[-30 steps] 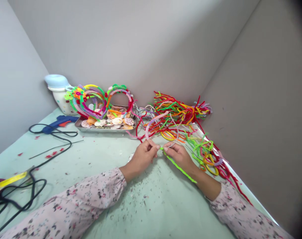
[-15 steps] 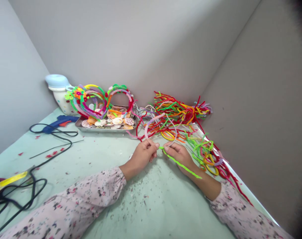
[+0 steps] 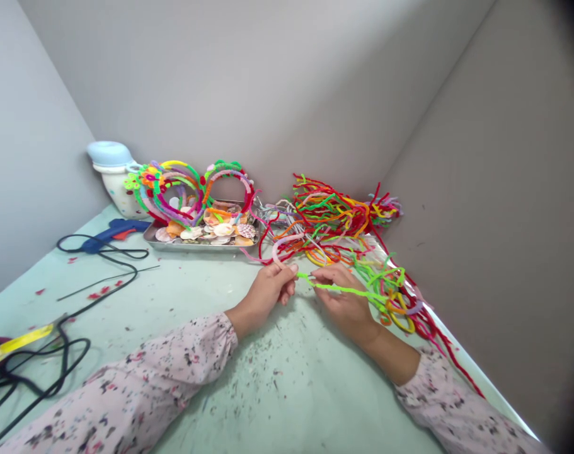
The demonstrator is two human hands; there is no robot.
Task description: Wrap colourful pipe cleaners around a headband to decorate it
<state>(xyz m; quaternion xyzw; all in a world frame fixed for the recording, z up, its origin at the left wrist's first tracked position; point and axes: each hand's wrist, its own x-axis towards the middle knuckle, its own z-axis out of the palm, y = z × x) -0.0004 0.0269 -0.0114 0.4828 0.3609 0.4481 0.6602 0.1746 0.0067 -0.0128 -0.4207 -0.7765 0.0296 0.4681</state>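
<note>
My left hand (image 3: 270,290) is closed, thumb and fingers pinching a headband (image 3: 278,251) wrapped in pink and lilac fuzz. Just right of my left thumb, a short stretch of the band is wound in bright green. From there a green pipe cleaner (image 3: 343,289) runs off to the right, its loose end crossing above my right wrist. My right hand (image 3: 346,302) has its thumb and fingers curled around this pipe cleaner close to the wound part. Part of the headband's far side is hard to make out against the clutter behind.
At the back, a metal tray (image 3: 196,247) holds shells, with finished fuzzy headbands (image 3: 173,189) standing on it. A bundle of coloured pipe cleaners (image 3: 334,205) lies to its right. Leftward are a blue glue gun (image 3: 109,233), a black cord (image 3: 102,287) and a white cup (image 3: 116,183).
The headband has tipped lower. The green pipe cleaner's loose end has swung up, from hanging across my right wrist to lying nearly level. My right hand has turned slightly.
</note>
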